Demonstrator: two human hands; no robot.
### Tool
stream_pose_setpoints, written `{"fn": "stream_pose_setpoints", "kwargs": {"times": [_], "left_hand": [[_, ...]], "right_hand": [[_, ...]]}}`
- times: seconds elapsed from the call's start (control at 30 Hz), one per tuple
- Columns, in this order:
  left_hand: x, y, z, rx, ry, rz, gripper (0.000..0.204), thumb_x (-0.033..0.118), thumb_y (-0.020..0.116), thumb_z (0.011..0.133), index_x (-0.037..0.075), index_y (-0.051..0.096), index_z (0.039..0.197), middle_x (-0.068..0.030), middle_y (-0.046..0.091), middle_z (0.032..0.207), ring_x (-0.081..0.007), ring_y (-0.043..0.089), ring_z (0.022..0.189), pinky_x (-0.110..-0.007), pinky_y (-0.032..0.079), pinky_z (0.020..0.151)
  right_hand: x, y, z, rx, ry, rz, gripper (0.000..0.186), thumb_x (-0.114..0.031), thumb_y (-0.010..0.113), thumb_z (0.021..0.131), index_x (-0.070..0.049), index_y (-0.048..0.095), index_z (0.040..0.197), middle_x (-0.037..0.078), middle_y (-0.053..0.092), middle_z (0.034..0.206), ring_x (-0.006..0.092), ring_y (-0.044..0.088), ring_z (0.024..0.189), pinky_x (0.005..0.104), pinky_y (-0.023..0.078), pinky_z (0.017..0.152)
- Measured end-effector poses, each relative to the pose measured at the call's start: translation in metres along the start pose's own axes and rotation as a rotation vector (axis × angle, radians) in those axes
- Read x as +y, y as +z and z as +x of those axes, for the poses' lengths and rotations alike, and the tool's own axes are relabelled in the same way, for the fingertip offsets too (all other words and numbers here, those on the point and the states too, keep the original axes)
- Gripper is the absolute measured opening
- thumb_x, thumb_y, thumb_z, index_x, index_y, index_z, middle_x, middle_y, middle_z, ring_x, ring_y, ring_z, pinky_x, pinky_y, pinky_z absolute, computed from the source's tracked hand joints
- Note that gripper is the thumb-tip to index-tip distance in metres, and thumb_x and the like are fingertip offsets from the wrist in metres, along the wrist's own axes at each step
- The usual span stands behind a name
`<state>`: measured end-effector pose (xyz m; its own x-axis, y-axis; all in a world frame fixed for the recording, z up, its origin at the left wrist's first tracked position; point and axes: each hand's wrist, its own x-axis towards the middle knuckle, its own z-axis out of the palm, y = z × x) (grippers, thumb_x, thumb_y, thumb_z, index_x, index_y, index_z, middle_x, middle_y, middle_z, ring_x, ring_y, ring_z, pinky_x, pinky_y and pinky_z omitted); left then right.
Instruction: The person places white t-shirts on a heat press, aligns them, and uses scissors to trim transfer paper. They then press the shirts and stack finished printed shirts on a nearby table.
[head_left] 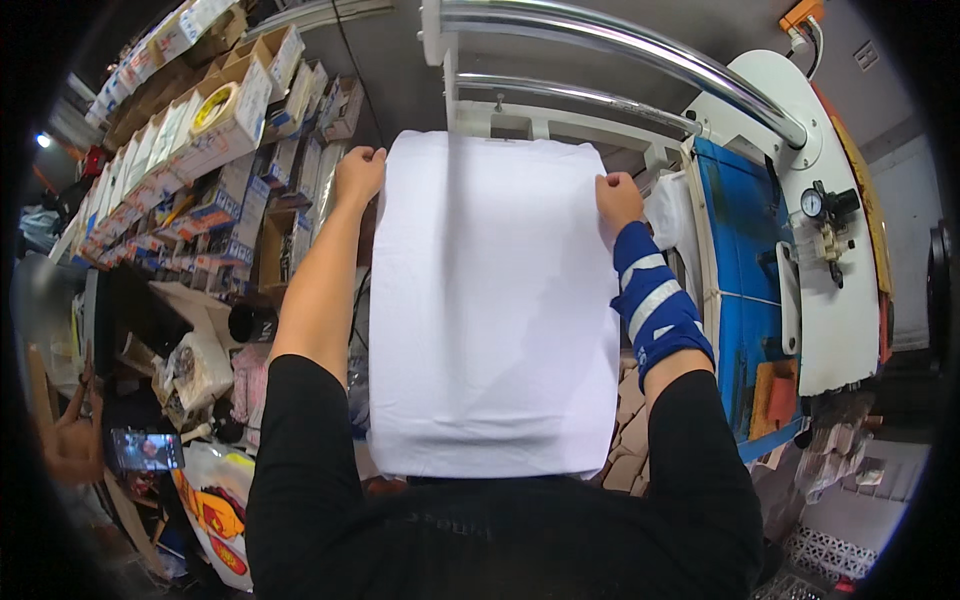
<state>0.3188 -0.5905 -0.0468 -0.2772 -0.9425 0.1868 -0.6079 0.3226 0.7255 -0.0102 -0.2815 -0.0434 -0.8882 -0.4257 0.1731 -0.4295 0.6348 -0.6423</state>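
A white garment (pixel 490 300) lies spread flat in front of me, its near edge hanging just over my black shirt. My left hand (pixel 357 172) pinches the garment's far left corner. My right hand (pixel 619 197) grips the far right edge, and a blue sleeve with white stripes (pixel 655 310) covers that forearm. Both arms are stretched forward along the garment's sides. The surface under the garment is hidden.
A blue and white machine (pixel 760 230) with chrome bars (pixel 640 45) and a pressure gauge (pixel 812 203) stands on the right. Shelves with several cardboard boxes (pixel 200 150) fill the left. Another person's hand holding a phone (pixel 145 450) is at the lower left.
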Motion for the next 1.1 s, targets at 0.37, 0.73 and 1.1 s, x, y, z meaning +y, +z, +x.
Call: {"fn": "stream_pose_setpoints", "kwargs": {"times": [0.37, 0.73, 1.1], "left_hand": [[0.011, 0.029, 0.040, -0.114, -0.137, 0.214, 0.025, 0.025, 0.068, 0.083, 0.007, 0.080, 0.095, -0.0215, 0.075, 0.099, -0.0392, 0.072, 0.097, -0.046, 0.056, 0.089], [0.031, 0.040, 0.018, 0.146, 0.247, 0.225, 0.025, 0.023, 0.068, 0.088, 0.005, 0.074, 0.104, -0.0183, 0.072, 0.102, -0.0389, 0.068, 0.098, -0.048, 0.053, 0.093], [0.083, 0.057, -0.051, -0.298, 0.543, 0.423, 0.038, 0.030, 0.065, 0.088, 0.006, 0.065, 0.118, -0.0175, 0.062, 0.127, -0.0367, 0.055, 0.122, -0.064, 0.032, 0.111]], "right_hand": [[0.002, 0.033, 0.078, -0.143, 0.269, -0.080, 0.039, -0.024, 0.058, 0.083, 0.003, 0.075, 0.105, 0.028, 0.070, 0.115, 0.0435, 0.065, 0.113, 0.0446, 0.051, 0.098], [-0.024, 0.024, 0.057, 0.027, 0.021, -0.235, 0.034, -0.032, 0.068, 0.091, -0.003, 0.069, 0.109, 0.020, 0.068, 0.118, 0.0395, 0.064, 0.113, 0.0498, 0.050, 0.097], [-0.113, 0.044, -0.044, -0.230, -0.517, -0.448, 0.057, -0.054, 0.061, 0.091, -0.006, 0.065, 0.122, 0.018, 0.062, 0.128, 0.0374, 0.053, 0.123, 0.0556, 0.038, 0.104]]}}
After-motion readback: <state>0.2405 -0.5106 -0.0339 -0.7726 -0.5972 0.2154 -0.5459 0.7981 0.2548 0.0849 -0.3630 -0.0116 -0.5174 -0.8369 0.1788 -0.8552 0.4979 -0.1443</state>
